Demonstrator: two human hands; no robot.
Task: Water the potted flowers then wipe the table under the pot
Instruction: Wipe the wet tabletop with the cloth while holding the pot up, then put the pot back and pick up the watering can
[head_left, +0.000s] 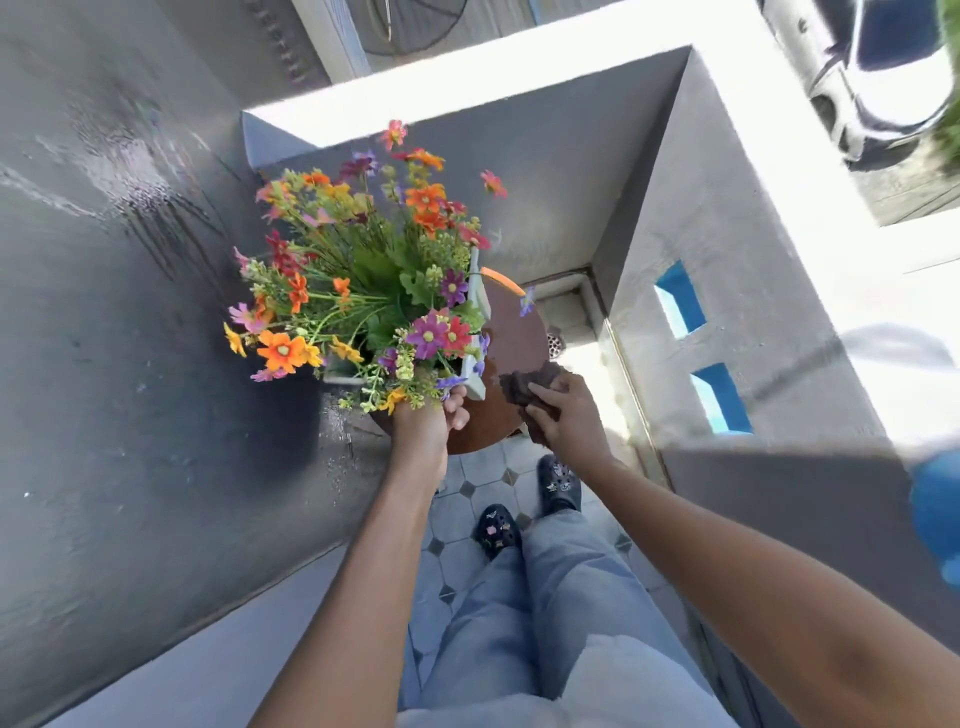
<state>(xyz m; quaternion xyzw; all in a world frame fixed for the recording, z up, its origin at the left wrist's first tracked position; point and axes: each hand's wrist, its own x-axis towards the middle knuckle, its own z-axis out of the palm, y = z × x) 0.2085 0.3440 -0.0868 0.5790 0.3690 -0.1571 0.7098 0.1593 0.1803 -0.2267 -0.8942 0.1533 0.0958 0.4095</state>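
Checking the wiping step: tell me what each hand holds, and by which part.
Left hand grips the pot at its near rim, under the flowers. Right hand holds the cloth, bunched under its fingers, on the table.

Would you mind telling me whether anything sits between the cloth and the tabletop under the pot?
Yes: the pot covers that spot, gripped by the left hand. The right hand presses the cloth on bare table beside it.

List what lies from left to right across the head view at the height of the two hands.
Grey wall → left hand at the near side of the flower pot → round brown table → right hand pressing a dark cloth → parapet wall with blue openings.
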